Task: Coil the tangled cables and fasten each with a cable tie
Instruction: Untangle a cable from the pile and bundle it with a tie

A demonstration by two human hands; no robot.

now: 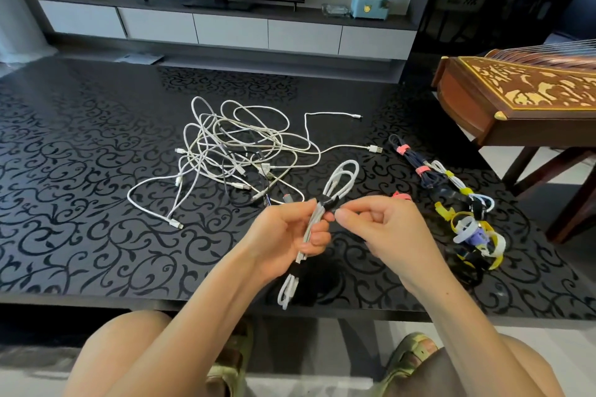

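**While the black tie [327, 202] closes, the white coil [342, 177] must stay bunched**

As the left hand [290, 232] curls round the coil's middle above the table's [80, 171] near edge, the right hand [383, 222] pinches the tie's free end. Pulling it snug, then pressing it flat, should hold the strands. The coil's long axis runs near-left to far-right, a loop at each end.

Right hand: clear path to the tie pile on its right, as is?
Likely yes: only bare table lies between the right hand and the tie pile. But it is pinching the black tie on the white cable.
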